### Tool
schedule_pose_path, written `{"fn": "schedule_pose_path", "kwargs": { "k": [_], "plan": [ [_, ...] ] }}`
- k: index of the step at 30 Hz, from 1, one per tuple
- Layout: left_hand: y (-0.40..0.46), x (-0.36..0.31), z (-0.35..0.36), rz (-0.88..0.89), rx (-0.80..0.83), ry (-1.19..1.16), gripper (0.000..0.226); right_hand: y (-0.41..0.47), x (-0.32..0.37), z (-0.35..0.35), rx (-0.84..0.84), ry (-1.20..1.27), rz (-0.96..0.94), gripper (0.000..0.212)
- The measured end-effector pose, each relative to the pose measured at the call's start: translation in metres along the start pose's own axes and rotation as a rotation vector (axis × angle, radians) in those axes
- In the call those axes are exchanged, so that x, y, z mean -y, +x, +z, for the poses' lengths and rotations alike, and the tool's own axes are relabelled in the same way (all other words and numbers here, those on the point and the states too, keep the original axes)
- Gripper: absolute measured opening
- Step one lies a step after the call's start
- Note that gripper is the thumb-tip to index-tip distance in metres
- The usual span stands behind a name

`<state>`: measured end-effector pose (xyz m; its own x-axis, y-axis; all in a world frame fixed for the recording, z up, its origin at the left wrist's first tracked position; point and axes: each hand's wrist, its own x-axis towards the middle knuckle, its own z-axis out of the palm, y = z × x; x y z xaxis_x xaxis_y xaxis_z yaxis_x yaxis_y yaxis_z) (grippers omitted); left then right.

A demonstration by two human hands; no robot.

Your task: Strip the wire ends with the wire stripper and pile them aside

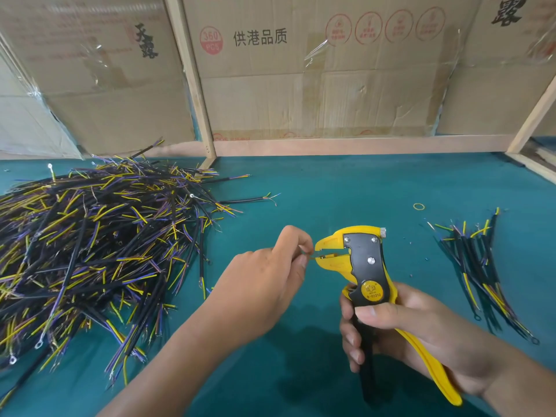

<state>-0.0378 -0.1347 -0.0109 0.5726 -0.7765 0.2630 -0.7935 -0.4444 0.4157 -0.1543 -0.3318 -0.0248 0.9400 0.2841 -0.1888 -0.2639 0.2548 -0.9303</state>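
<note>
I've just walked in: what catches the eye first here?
The big tangle of black, yellow and purple wires heaped at the left of the teal table. Then the yellow stripper held in the right hand, with the left hand feeding a wire end into its jaws.

Right hand (421, 332) gripping yellow wire stripper (365, 266) lower centre, left hand (267, 272) pinching wire end (311, 256) at its jaws, big wire heap (90, 251) left
</note>
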Motion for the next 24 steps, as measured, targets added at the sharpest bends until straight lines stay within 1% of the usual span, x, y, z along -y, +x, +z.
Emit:
{"fn": "schedule_pose_path", "kwargs": {
  "k": [6, 9, 14, 17, 19, 24],
  "plan": [
    [0.0005, -0.0018, 0.0023, -0.011, 0.014, 0.055, 0.005, -0.0008, 0.0009, 0.0011, 0.003, -0.032, 0.0, 0.022],
    [0.0003, -0.0037, 0.0018, -0.001, -0.009, 0.042, 0.01, -0.0003, 0.0007, 0.0015, -0.001, -0.037, 0.001, 0.022],
    [-0.0015, -0.0055, -0.0008, 0.029, -0.03, -0.096, 0.008, 0.0003, 0.0002, 0.0018, -0.011, -0.029, 0.0, 0.021],
    [-0.0019, -0.0048, -0.0015, 0.044, -0.029, -0.134, 0.015, -0.0005, 0.0006, 0.0016, -0.001, -0.031, 0.003, 0.022],
    [-0.0018, -0.0027, -0.0018, 0.036, -0.034, -0.146, 0.017, -0.0009, 0.001, 0.0012, 0.007, -0.034, 0.01, 0.024],
    [-0.0011, 0.0021, -0.0049, 0.028, -0.023, -0.191, 0.019, -0.0014, 0.0007, -0.0009, 0.026, -0.071, 0.013, 0.038]
  ]
}}
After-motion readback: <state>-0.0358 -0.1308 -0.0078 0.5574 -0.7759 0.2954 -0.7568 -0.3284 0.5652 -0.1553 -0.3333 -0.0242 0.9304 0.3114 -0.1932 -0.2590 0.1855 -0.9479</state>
